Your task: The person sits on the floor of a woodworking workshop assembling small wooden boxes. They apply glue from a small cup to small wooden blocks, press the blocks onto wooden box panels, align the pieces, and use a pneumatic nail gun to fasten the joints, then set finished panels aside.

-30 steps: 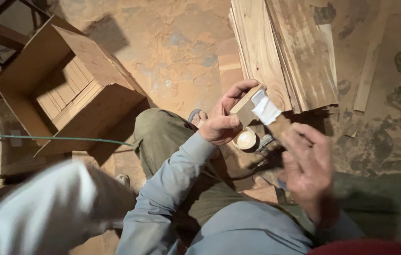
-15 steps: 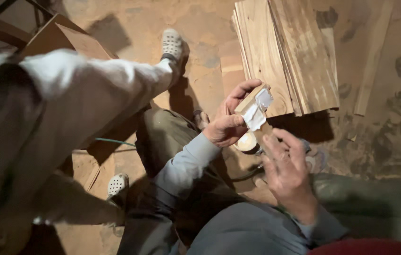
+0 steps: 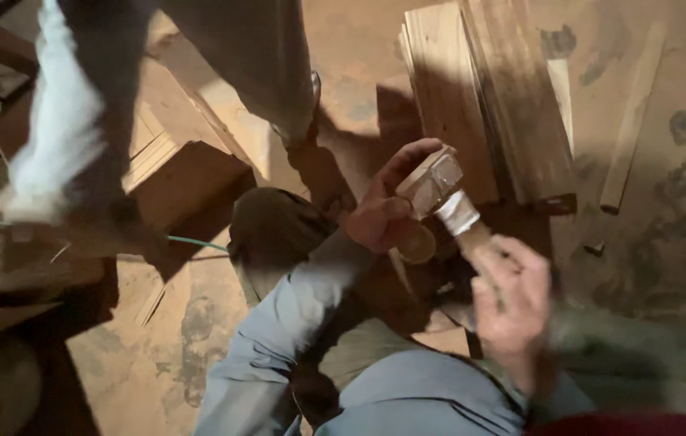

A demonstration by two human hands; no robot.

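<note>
My left hand point(image 3: 382, 211) grips a small wooden block point(image 3: 428, 182) and holds it up over my knee. My right hand point(image 3: 511, 300) is closed around the wooden handle of a brush point(image 3: 461, 216); its whitish bristles touch the block's end. A small round pot point(image 3: 417, 244) sits just below the block, between the two hands. My grey sleeves reach up from the bottom of the view.
A stack of wooden boards point(image 3: 488, 97) lies on the dirt floor beyond the hands, with a loose strip point(image 3: 632, 129) to its right. An open cardboard box point(image 3: 173, 173) of wood pieces stands at left. Another person's legs point(image 3: 198, 73) pass across the upper left.
The other person has stepped across from the left toward the top of the view. My right hand has brought the brush up against the block held in my left hand.
</note>
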